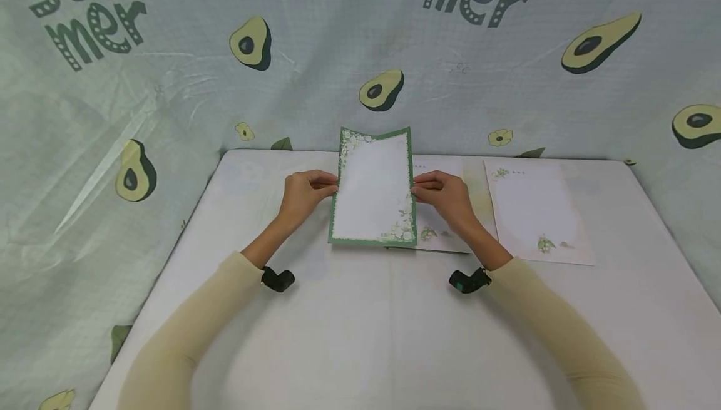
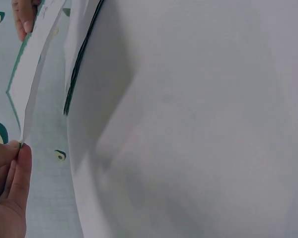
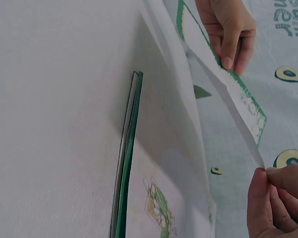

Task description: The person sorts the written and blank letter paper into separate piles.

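A sheet of paper [image 1: 373, 188] with a green border and white flower print is held up above the table. My left hand [image 1: 304, 194] pinches its left edge between thumb and fingers, and my right hand [image 1: 445, 197] pinches the right edge. In the left wrist view the left hand [image 2: 10, 188] grips the sheet's edge, and the paper bows slightly. The right wrist view has the right hand [image 3: 278, 201] at the opposite edge. Partly hidden behind the sheet and right hand lies a stack of printed paper [image 1: 442, 238] with green edges showing beneath.
Right of the stack, another pale sheet [image 1: 537, 216] with a small plant print lies flat. The white table [image 1: 349, 328] meets a hanging cloth [image 1: 315, 34] with avocado prints along its back edge. Dark wrist cameras [image 1: 278, 280] sit at both cuffs.
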### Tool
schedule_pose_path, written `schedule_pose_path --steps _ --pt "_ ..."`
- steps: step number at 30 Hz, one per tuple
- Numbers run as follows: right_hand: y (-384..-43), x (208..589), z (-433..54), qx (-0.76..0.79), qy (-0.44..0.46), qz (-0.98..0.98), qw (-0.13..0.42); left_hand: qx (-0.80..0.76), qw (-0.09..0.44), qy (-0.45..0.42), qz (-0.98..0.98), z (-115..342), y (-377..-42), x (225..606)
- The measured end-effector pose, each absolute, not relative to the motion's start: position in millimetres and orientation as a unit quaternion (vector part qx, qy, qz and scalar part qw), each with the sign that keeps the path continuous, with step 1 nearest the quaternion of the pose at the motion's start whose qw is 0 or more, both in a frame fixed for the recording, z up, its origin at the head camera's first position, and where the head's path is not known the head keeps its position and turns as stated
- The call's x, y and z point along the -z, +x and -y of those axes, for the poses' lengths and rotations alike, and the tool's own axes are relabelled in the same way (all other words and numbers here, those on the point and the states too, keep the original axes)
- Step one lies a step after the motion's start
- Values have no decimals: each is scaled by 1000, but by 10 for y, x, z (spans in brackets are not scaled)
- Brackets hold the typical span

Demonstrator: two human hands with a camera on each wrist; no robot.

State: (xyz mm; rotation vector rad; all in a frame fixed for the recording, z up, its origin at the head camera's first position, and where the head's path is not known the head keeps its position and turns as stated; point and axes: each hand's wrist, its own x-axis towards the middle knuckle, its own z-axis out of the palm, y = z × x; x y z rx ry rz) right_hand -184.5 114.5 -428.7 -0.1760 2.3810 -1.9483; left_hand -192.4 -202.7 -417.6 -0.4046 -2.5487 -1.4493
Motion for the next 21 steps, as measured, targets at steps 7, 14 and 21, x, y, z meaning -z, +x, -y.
schedule_pose_path --steps 7,14,21 --pt "-1888 4337 -961 656 -64 -752 32 481 95 -110 865 2181 -1896 4194" --pt "-1936 4410 -782 644 -89 -760 6 491 104 -85 861 2337 -1876 4203" --pt "-1998 4453 -595 577 -140 -802 -63 486 112 -63 865 2459 -1863 4226"
